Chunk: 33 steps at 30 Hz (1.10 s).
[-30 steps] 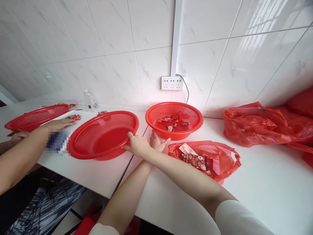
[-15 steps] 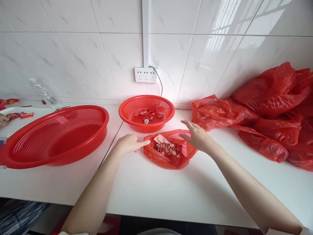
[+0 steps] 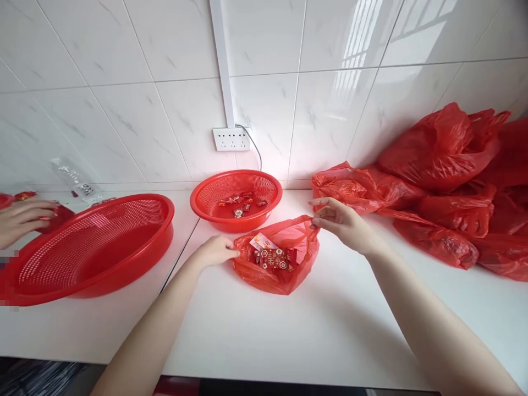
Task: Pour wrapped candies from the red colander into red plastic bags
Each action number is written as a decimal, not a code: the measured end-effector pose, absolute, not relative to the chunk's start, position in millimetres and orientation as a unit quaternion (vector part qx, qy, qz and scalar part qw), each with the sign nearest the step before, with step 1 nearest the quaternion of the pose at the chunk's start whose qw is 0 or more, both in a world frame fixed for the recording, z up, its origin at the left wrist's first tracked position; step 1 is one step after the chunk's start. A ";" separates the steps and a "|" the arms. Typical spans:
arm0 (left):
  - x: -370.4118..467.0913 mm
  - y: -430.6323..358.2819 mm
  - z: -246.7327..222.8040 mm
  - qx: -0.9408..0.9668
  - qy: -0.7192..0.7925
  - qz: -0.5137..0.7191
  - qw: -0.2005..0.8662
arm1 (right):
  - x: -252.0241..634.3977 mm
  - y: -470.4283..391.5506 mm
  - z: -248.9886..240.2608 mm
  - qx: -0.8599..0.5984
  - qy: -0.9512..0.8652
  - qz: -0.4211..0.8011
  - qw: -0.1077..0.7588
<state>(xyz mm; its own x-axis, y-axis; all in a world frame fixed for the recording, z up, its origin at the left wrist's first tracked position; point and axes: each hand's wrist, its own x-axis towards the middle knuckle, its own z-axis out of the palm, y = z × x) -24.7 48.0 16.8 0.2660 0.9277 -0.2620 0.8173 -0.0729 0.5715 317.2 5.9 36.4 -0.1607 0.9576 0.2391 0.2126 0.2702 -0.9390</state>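
Observation:
A red plastic bag [image 3: 303, 275] sits on the white table with its mouth held wide. Inside it lie red printed packets [image 3: 274, 258] and a pale pink card [image 3: 263, 242]. My left hand [image 3: 216, 251] pinches the left edge of the bag's rim. On the far right side of the mouth, my right hand [image 3: 340, 221] grips the rim between thumb and fingers and lifts it a little. Just behind the bag stands a small red basket [image 3: 235, 224] holding several small wrapped pieces [image 3: 239, 212].
A large red basket [image 3: 165, 245] stands at the left. Beyond it, another person's hand [image 3: 27, 220] holds a red packet. A clear plastic bottle [image 3: 76, 179] lies near the wall. Filled red bags [image 3: 441, 148] are piled at the right. A power socket [image 3: 231, 139] is on the wall.
Both my hands have closed on the bag's rim, and its right side is pulled up. The view has shifted slightly. At the left, the other person's hand has come up with a red packet.

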 end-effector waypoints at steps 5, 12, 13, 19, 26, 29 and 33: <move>-27.6 53.6 72.9 0.674 0.550 0.310 0.385 | 309.2 15.6 69.2 -0.425 -0.584 0.330 0.608; -15.4 45.2 121.9 0.616 0.453 0.479 0.433 | 291.3 21.6 97.6 -0.315 -0.458 0.149 0.818; -14.3 44.9 121.1 0.617 0.457 0.492 0.410 | 289.8 22.2 95.9 -0.315 -0.462 0.144 0.816; 0.3 44.1 116.4 0.570 0.307 0.562 0.515 | 279.5 21.4 88.8 -0.303 -0.512 0.159 0.788; 45.9 9.9 109.6 0.742 0.244 0.359 0.511 | 234.9 -5.4 94.0 -0.218 -0.723 0.145 0.639; 57.2 0.8 105.3 0.748 0.307 0.311 0.500 | 229.0 -9.7 92.8 -0.215 -0.774 0.159 0.574; 54.3 8.7 101.7 0.669 0.343 0.347 0.560 | 234.0 -4.5 90.4 -0.247 -0.768 0.239 0.540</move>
<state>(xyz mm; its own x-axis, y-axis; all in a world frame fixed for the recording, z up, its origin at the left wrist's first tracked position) 54.3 8.7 101.7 0.5243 0.8478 0.0797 0.0705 -0.1365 0.9881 234.0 -4.5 90.4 -0.2940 0.6374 0.7122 0.1205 0.7639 -0.6340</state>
